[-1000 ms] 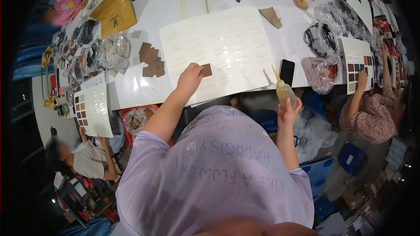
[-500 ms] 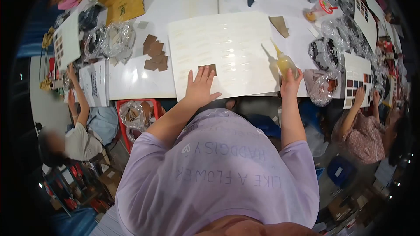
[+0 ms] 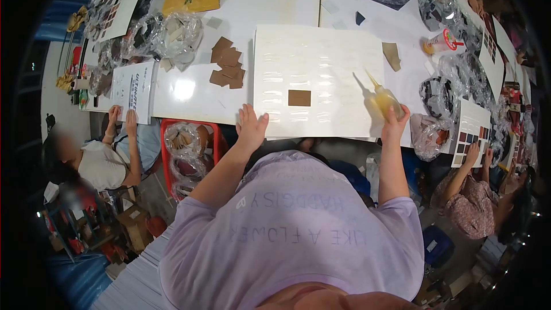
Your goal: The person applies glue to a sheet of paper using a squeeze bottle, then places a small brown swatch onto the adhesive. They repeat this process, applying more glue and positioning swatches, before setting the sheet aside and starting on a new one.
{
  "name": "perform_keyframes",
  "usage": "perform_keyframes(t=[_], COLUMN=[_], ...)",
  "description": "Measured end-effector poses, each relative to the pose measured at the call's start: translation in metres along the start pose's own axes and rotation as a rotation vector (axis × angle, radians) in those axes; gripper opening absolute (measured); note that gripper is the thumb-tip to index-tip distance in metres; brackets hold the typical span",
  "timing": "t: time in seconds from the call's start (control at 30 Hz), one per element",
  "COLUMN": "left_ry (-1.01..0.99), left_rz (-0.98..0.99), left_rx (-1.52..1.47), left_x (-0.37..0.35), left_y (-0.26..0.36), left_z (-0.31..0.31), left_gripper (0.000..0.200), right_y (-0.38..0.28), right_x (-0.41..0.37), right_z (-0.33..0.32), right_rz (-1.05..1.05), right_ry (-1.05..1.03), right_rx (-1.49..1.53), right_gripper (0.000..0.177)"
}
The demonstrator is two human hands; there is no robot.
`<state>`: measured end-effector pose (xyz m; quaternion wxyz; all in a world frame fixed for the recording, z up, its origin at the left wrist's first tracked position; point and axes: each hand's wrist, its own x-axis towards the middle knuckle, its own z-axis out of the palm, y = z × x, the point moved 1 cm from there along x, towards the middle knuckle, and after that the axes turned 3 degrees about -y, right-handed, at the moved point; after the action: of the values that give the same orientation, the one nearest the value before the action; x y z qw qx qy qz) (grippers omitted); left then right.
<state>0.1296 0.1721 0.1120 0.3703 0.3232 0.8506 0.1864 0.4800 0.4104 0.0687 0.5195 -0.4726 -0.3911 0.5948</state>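
right hand (image 3: 395, 128) gripping glue bottle (image 3: 385, 100)

swatch (image 3: 299, 97): plain brown, beyond left hand (image 3: 251, 128)
sheet (image 3: 338, 57): cream, glossy rows
bottle (image 3: 384, 101): translucent amber, in right hand (image 3: 395, 128)

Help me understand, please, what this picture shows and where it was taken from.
There is no machine here: a person works with bare hands, and a wide-angle camera on their head looks down over their purple shirt. The left hand lies open and empty at the near edge of a white sheet on the table. The right hand grips a bottle of yellowish liquid, its nozzle over the sheet. One brown square lies on the sheet, and a pile of them sits to its left. Other people work alongside.
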Motion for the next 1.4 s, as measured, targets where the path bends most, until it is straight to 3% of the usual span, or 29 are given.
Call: perform_keyframes(t=[0.03, 0.07, 0.17, 0.2, 0.3, 0.37, 0.47, 0.5, 0.6, 0.7, 0.73, 0.77, 0.8, 0.83, 0.87, 0.9, 0.97, 1.0, 1.03, 1.1, 1.17, 1.2, 1.23, 1.3, 1.33, 1.4], left_ry=[0.001, 0.031, -0.408, -0.412, -0.416, -0.322, -0.079, 0.027, 0.221, 0.245, 0.37, 0.463, 0.611, 0.843, 1.144, 1.312, 0.89, 0.52, 0.274, -0.029, -0.007, -0.094, -0.024, -0.167, -0.501, -0.21], left_rz=[0.038, 0.226, 0.284, 0.262, 0.455, 0.55, 0.523, 0.481, 0.458, 0.294, 0.022, -0.144, -0.247, -0.35, -0.341, -0.141, 0.579, 0.63, 0.684, 0.882, 0.935, 0.891, 0.945, 0.967, 0.799, 1.128], left_rx=[0.033, 0.133, -1.124, -1.296, -1.528, -1.502, -1.4, -1.373, -1.352, -1.252, -1.048, -0.796, -0.356, 0.297, 0.707, 0.816, 0.272, 0.109, 0.292, 0.39, 0.461, 0.446, 0.476, 0.62, 0.287, 0.75], left_x=[-0.005, -0.005, -0.018, -0.016, 0.004, 0.011, 0.026, 0.027, 0.046, 0.075, 0.094, 0.106, 0.114, 0.11, 0.1, 0.106, 0.173, 0.204, 0.198, 0.188, 0.235, 0.258, 0.283, 0.316, 0.292, 0.418], left_y=[0.005, -0.003, 0.029, 0.033, -0.001, -0.041, -0.153, -0.19, -0.282, -0.354, -0.387, -0.389, -0.376, -0.339, -0.289, -0.254, -0.25, -0.235, -0.184, -0.099, -0.089, -0.085, -0.092, -0.089, -0.065, -0.125], left_z=[-0.009, -0.014, -0.052, -0.067, -0.127, -0.182, -0.272, -0.303, -0.381, -0.436, -0.452, -0.457, -0.455, -0.44, -0.414, -0.391, -0.332, -0.288, -0.248, -0.185, -0.134, -0.124, -0.115, -0.113, -0.118, -0.097], left_gripper=[0.081, 0.072, 0.064, 0.061, 0.061, 0.061, 0.062, 0.061, 0.057, 0.047, 0.047, 0.046, 0.044, 0.043, 0.042, 0.041, 0.034, 0.034, 0.036, 0.037, 0.042, 0.045, 0.048, 0.05, 0.047, 0.031], right_y=[-0.001, -0.002, -0.012, -0.022, -0.07, -0.084, -0.098, -0.095, -0.05, -0.033, -0.035, -0.034, -0.035, -0.035, -0.034, -0.029, -0.026, -0.025, -0.016, -0.013, -0.017, -0.021, -0.028, -0.035, -0.043, -0.051], right_x=[0.001, 0.002, 0.003, 0.003, 0.001, 0.002, -0.032, -0.045, -0.062, -0.091, -0.1, -0.105, -0.109, -0.112, -0.115, -0.118, -0.131, -0.135, -0.136, -0.143, -0.156, -0.161, -0.169, -0.183, -0.193, -0.207], right_z=[0.0, -0.001, -0.011, -0.011, -0.007, -0.015, 0.043, 0.07, 0.109, 0.158, 0.172, 0.179, 0.183, 0.185, 0.185, 0.186, 0.193, 0.196, 0.196, 0.206, 0.212, 0.211, 0.21, 0.204, 0.198, 0.183], right_rz=[-0.005, 0.039, 0.126, 0.117, -0.046, -0.026, -0.097, -0.086, 0.048, 0.063, 0.069, 0.068, 0.056, 0.039, 0.053, 0.057, 0.087, 0.145, 0.138, 0.163, 0.162, 0.13, 0.121, 0.035, 0.041, 0.047], right_ry=[-0.003, 0.023, 0.141, 0.211, 0.107, -0.037, -0.177, -0.115, -0.194, -0.25, -0.233, -0.219, -0.225, -0.224, -0.218, -0.173, -0.111, -0.113, -0.109, -0.195, -0.187, -0.239, -0.233, -0.265, -0.241, -0.183], right_rx=[0.0, 0.043, 0.158, 0.189, 0.494, 0.687, 0.54, 0.481, 0.43, 0.325, 0.292, 0.274, 0.253, 0.232, 0.227, 0.211, 0.206, 0.248, 0.25, 0.343, 0.417, 0.411, 0.441, 0.466, 0.456, 0.491], right_gripper=[0.041, 0.042, 0.044, 0.045, 0.037, 0.04, 0.055, 0.059, 0.059, 0.055, 0.056, 0.056, 0.056, 0.056, 0.058, 0.061, 0.064, 0.067, 0.065, 0.067, 0.069, 0.071, 0.072, 0.072, 0.07, 0.066])
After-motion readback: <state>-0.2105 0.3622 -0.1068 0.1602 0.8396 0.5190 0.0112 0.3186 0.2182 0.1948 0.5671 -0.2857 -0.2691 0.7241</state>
